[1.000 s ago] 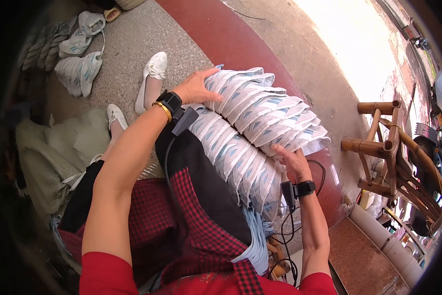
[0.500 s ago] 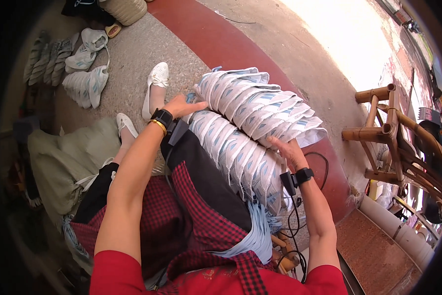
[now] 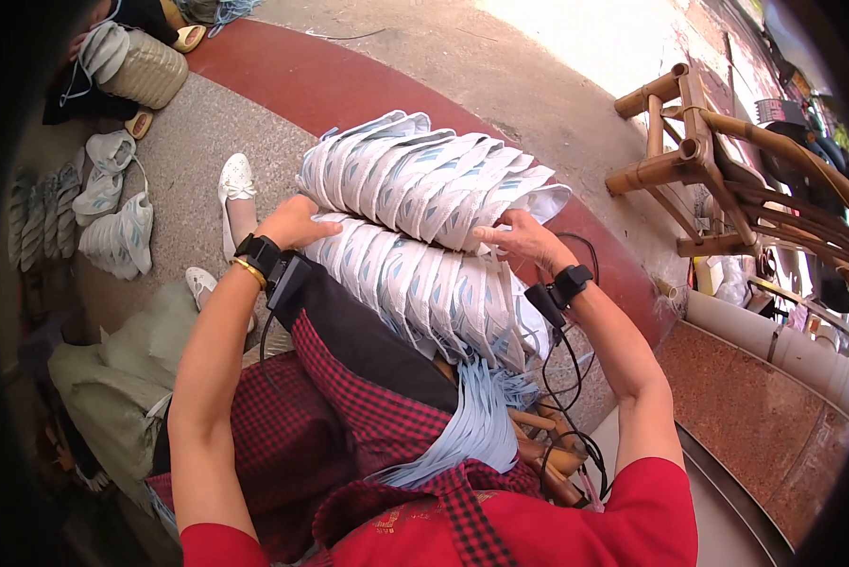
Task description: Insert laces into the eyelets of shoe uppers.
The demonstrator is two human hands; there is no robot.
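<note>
Left of centre, the left hand (image 3: 297,223), thumb spread, touches the upper white stack (image 3: 410,180), mid-frame, at its left end, above the lower stack (image 3: 420,288); right of centre, the right hand (image 3: 526,240) touches the upper stack's right end. Whether either grips, I cannot tell.

The left hand (image 3: 297,225) has slipped down from the upper stack's (image 3: 424,180) end, its thumb now by the lower stack's (image 3: 424,283) end. The right hand (image 3: 530,242) shows more of its fingers. Far beyond the left, a second slipper (image 3: 189,39) and more woven roll (image 3: 150,71) appear.
</note>
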